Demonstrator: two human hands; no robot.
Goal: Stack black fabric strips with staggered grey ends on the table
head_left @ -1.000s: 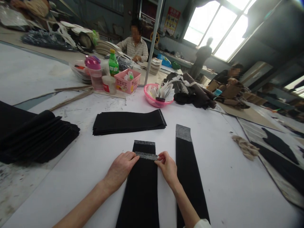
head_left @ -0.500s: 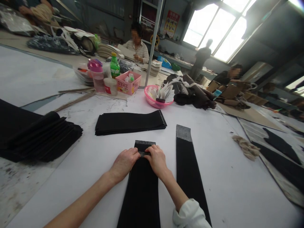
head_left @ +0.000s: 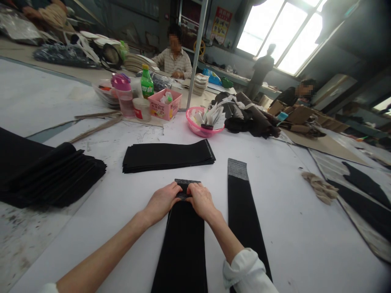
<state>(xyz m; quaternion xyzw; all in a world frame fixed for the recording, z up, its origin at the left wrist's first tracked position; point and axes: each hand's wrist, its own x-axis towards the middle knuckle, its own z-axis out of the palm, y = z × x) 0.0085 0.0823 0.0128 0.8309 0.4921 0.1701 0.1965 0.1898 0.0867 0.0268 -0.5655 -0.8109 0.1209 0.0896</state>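
A long black fabric strip [head_left: 185, 248] lies lengthwise in front of me, a grey band along its far end and a second grey edge nearer, where the end looks folded over. My left hand [head_left: 161, 201] grips the left side of this fold, fingers beyond it and thumb on the near edge. On the right side my right hand [head_left: 200, 200] holds the fold the same way. Both hands rest low on the strip, a small gap between them. To the right, a second black strip [head_left: 244, 215] lies flat with its grey end facing away.
Beyond my hands is a stack of black fabric pieces [head_left: 168, 156]; a larger black pile [head_left: 51, 175] is at left. Farther back stand a pink basket [head_left: 200, 130], a pink box [head_left: 165, 110] and a green bottle [head_left: 147, 85]. A crumpled beige cloth [head_left: 319, 187] lies right. Several people work behind.
My fingers have shifted slightly away from the thumbs, spreading over the folded end. The strip stays in place. The co-worker at the back has lowered a sheet.
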